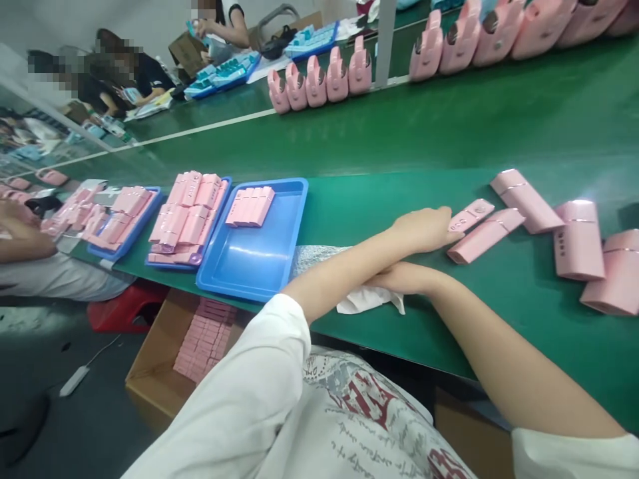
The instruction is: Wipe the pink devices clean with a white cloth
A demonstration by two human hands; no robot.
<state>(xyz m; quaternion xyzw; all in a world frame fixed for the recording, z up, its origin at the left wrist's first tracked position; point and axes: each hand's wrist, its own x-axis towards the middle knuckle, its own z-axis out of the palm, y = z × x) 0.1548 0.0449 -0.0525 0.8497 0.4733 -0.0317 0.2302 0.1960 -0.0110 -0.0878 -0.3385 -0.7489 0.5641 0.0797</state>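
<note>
My left hand (424, 227) reaches across to the right, its thumb and fingers closed on the near end of a pink oblong device (472, 214) with small dark markings and a round detail. Right beside that lies another pink device (485, 236). Beneath my left forearm passes my right hand (399, 276), next to a white cloth (369, 301); its fingers are mostly hidden. Farther right on the green bench (359, 193) rest more pink devices, among them one lying slanted (526, 199) and one with dark dots along its side (579, 239).
A blue tray (249, 266) holds a few pink pieces; a fuller blue tray (227, 193) stands left of it. Pink handled housings (337, 76) line the far belt. Below the bench edge sits a cardboard box (150, 359) of pink pieces. Other people work at left and beyond.
</note>
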